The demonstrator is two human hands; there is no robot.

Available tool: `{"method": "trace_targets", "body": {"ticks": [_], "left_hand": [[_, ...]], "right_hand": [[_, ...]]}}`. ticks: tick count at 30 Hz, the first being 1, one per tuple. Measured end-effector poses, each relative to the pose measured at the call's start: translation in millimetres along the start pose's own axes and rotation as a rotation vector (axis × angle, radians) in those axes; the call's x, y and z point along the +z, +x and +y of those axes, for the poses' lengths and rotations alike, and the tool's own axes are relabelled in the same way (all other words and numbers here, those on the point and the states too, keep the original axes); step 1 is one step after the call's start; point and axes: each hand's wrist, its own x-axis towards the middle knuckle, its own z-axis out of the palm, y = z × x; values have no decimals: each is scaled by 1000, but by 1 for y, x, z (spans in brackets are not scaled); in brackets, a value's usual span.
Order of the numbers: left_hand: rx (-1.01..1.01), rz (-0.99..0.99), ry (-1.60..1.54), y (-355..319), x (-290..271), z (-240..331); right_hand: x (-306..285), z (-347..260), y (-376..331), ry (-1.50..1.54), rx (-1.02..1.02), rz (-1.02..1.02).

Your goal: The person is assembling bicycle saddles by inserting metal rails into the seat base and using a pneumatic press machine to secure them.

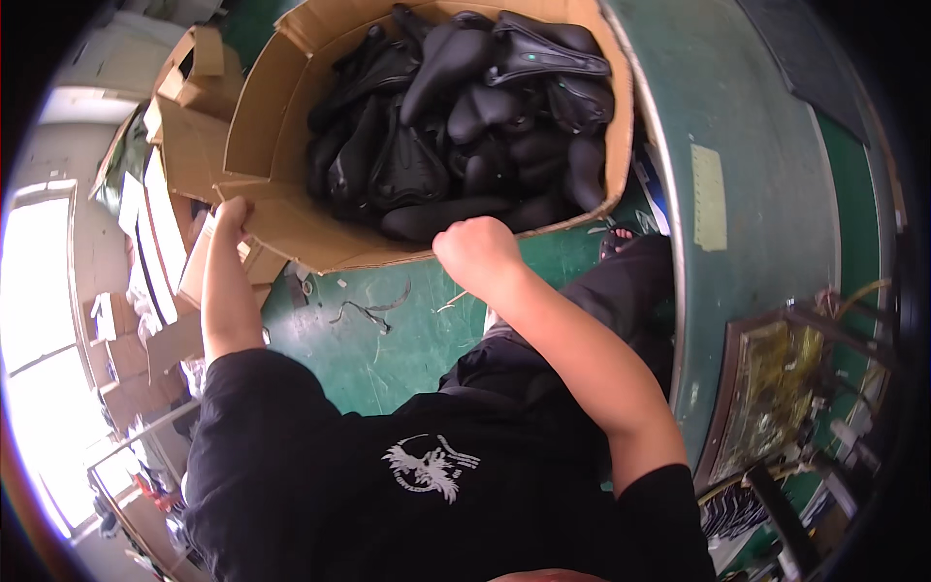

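Cardboard box (301, 230), wide open at the top, is in front of the person, just left of a long green surface (761, 223); its base is hidden, so what it rests on cannot be told. The surface runs down the right side of the view, its near edge bent by the lens. Across the lower middle spreads the person's black shirt (310, 466). Many black saddles (441, 73) fill the box in a loose heap, lying at mixed angles, some with the smooth top up and others with the ribbed underside showing. Between the box and the shirt, a patch of green floor (412, 349) is visible. At the lower right is a framed panel (773, 388) with a yellowish, glossy face, and to the left of the box more cartons (199, 136) are piled. The right hand (477, 249) is curled into a fist at the middle of the near rim; its fingertips are hidden, so whether it pinches the cardboard cannot be told. The left hand (234, 211) is closed around the edge at the near left corner. A pale yellow strip (709, 198) lies flat on the surface. Smallest are the thin dark scraps (372, 315) on the floor, near the box.
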Motion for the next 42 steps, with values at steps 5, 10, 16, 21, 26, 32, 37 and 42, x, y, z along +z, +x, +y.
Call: {"method": "trace_targets", "body": {"ticks": [5, 10, 16, 21, 26, 32, 37, 42], "left_hand": [[35, -118, 169, -38, -18, 6], [-117, -165, 244, -70, -32, -31], [-121, -111, 169, -213, 11, -91], [-254, -161, 107, -321, 17, -130], [72, -193, 1078, -335, 10, -114], [730, -212, 1110, -341, 135, -16], [755, -315, 1349, -344, 251, -4], [658, -231, 1423, -306, 274, -25]], "right_hand": [[11, -2, -22, -49, -115, -7], [13, 14, -64, 14, -109, 78], [-9, 46, -146, -26, -27, 27], [-15, 68, -186, -66, -13, -9], [-28, 59, -201, -32, -16, 21], [-52, 23, -262, 307, 87, 584], [-65, -7, -390, 548, 533, 949], [-39, -70, -527, 429, 975, 1423]]}}
